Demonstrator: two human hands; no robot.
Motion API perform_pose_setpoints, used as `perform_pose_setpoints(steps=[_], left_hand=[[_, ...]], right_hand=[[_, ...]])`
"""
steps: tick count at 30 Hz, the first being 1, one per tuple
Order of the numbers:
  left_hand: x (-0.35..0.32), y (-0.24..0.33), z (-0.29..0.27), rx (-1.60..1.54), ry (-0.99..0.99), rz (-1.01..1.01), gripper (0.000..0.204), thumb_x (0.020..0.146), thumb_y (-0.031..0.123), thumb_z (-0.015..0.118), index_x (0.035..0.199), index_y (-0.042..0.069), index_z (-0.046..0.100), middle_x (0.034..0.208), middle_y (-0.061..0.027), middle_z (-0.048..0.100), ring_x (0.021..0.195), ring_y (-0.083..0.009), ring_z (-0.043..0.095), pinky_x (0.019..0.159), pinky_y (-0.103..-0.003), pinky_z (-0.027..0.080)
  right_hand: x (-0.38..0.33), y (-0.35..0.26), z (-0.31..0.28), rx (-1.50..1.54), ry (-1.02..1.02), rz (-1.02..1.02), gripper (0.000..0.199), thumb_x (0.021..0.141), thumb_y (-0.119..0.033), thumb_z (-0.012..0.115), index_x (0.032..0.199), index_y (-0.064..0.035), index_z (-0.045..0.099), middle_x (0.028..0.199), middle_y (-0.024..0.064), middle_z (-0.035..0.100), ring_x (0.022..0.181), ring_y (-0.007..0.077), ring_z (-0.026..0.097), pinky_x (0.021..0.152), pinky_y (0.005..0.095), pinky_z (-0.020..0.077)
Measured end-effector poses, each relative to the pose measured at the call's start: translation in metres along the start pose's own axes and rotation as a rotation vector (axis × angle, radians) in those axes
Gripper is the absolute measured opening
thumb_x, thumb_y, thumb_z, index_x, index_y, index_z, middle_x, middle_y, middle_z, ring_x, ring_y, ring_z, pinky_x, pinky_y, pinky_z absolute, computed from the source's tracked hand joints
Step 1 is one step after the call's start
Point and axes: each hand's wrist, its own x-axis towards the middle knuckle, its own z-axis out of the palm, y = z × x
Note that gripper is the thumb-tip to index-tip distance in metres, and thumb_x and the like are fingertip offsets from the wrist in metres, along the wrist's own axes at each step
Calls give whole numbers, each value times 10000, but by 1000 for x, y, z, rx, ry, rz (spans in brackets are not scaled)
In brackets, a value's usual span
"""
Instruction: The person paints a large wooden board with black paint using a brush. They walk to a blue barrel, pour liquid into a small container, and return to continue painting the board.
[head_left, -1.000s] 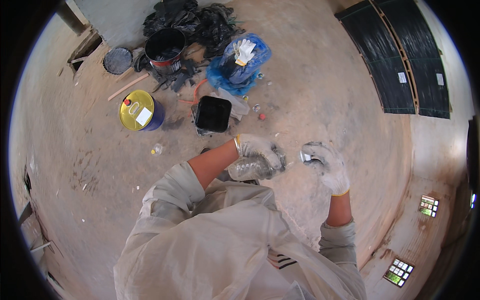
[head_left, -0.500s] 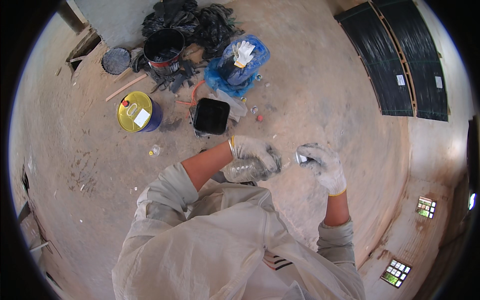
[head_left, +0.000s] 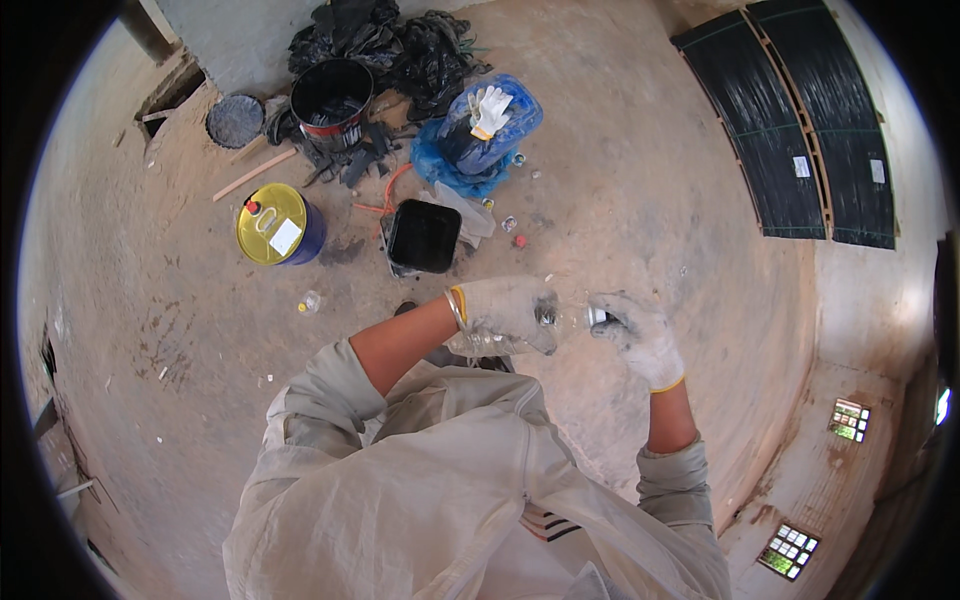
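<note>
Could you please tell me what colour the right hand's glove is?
White with dark smudges; the right glove shows best in the head view.

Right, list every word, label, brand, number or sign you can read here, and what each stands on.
None can be read.
White rectangular label on the blue cylindrical drum with a yellow lid: too small to read.
White label on the left black plastic-wrapped panel: too small.
White label on the right black plastic-wrapped panel: too small.
</note>
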Motion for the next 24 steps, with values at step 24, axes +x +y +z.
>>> perform_pose_setpoints(steps=[24], left_hand=[[-4, 8, 7, 271, 190, -26, 586, 740, 393, 844, 1190, 58, 673, 989, -177, 747, 952, -372, 724, 830, -445, 570]], right_hand=[[-9, 10, 40, -145, 157, 123, 313, 917, -90, 740, 1211, -45, 642, 1112, 148, 736, 904, 322, 724, 762, 399, 569]])
